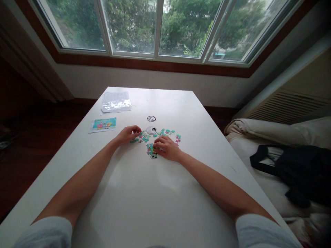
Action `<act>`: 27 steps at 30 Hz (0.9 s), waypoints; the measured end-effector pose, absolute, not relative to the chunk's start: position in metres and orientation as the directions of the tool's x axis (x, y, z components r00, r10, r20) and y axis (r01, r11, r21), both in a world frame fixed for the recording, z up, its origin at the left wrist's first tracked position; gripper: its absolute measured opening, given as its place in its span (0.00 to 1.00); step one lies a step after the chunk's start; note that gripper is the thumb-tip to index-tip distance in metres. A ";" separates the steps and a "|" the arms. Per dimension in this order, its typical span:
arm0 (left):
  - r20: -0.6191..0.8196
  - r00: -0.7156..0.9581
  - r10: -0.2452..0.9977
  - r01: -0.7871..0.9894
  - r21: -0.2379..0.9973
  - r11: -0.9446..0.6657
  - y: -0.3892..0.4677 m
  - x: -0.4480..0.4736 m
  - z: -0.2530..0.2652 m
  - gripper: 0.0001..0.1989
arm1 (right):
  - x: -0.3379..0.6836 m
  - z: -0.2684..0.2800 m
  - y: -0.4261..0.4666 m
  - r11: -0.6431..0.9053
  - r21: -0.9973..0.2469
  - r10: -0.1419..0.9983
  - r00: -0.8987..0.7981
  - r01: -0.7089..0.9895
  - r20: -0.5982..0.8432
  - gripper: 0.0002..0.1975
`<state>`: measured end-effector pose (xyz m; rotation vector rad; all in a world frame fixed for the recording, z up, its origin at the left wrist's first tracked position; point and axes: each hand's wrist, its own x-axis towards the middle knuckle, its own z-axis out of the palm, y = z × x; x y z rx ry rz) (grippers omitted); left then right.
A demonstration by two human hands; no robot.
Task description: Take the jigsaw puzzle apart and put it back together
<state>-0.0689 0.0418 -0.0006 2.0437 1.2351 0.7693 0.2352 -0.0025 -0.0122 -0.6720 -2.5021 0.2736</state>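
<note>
A small joined patch of jigsaw puzzle [150,151] lies on the white table [160,193]. My right hand [167,148] rests at its right side, fingertips and thumb closed down onto a puzzle piece there; the fingers partly cover the patch. Farther left, my left hand [128,134] hovers low at the edge of a heap of loose teal puzzle pieces [142,137]. Its fingers are curled in toward the thumb, and whatever is between them is too small to make out. More loose pieces [167,132] spread beyond my right hand, some of them pink.
Two round items, a larger disc [151,130] and a smaller one [151,119], lie beyond the pieces. On the left are a colourful picture card [103,124] and a clear plastic packet [116,102]. A sofa with dark clothing [302,168] stands to the right.
</note>
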 end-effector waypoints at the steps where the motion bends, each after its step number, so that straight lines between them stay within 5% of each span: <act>1: 0.167 0.393 0.904 0.552 0.744 -0.377 0.040 -0.065 0.000 0.14 | 0.235 -0.012 -0.003 0.857 -0.320 0.513 -0.738 0.405 0.438 0.07; 27: 0.144 0.415 0.898 0.706 0.572 -0.418 0.011 -0.011 0.004 0.11 | 0.236 -0.011 -0.002 0.881 -0.303 0.468 -0.767 0.364 0.440 0.09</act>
